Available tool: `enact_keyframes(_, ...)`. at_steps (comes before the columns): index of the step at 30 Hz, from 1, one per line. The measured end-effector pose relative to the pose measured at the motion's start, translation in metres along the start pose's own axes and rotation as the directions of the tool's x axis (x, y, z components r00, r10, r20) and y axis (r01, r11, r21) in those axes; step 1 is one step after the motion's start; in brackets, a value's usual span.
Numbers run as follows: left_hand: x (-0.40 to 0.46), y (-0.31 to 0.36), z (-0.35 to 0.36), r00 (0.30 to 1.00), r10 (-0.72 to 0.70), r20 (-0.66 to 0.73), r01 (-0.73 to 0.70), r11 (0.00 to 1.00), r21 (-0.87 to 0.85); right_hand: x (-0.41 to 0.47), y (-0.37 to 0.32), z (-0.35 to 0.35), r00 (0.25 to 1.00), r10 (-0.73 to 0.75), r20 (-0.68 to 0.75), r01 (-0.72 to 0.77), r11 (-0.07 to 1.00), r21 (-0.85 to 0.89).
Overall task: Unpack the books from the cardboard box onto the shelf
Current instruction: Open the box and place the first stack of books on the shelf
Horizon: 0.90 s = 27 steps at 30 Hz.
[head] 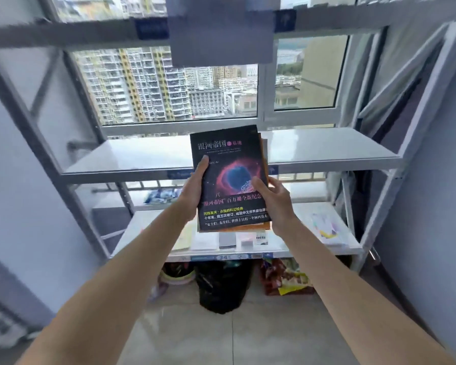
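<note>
A small stack of books is held in the air in front of the white metal shelf unit. The top book has a black cover with a red and blue nebula; an orange book shows beneath its right and bottom edges. My left hand grips the stack's left edge, thumb on the cover. On the right edge my right hand holds the stack. The far end of the stack reaches over the front of the middle shelf board. The cardboard box is out of view.
The lower shelf carries flat papers, small cards and a colourful booklet. Under it on the tiled floor stand a black bag, a pot and colourful packages. A window lies behind the shelves; grey walls close both sides.
</note>
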State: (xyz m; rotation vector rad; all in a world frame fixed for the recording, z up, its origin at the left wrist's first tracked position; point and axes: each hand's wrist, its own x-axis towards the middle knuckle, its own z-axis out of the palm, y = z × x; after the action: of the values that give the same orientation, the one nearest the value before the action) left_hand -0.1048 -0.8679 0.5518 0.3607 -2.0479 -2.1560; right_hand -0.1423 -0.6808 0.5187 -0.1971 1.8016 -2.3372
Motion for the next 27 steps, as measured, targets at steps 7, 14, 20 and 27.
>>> enact_keyframes(7, 0.059, 0.009, -0.149, 0.996, 0.066, -0.053, -0.070, 0.994, -0.079, 0.074, 0.036, 0.145, 0.977, 0.039, 0.212, -0.043, 0.999, 0.014)
enact_keyframes(14, 0.146, 0.028, -0.268, 0.982, 0.044, -0.185, -0.058, 0.996, -0.070, 0.171, 0.065, 0.265, 0.927, 0.063, 0.371, -0.059, 0.998, -0.021)
enact_keyframes(20, 0.218, 0.036, -0.365, 0.985, 0.120, -0.126, -0.143, 0.971, -0.194, 0.250, 0.077, 0.371, 0.885, 0.005, 0.465, 0.037, 0.996, -0.081)
enact_keyframes(27, 0.313, 0.049, -0.478, 0.969, 0.236, -0.074, -0.236, 0.972, 0.002, 0.344, 0.105, 0.474, 0.887, -0.097, 0.451, 0.188, 0.969, -0.162)
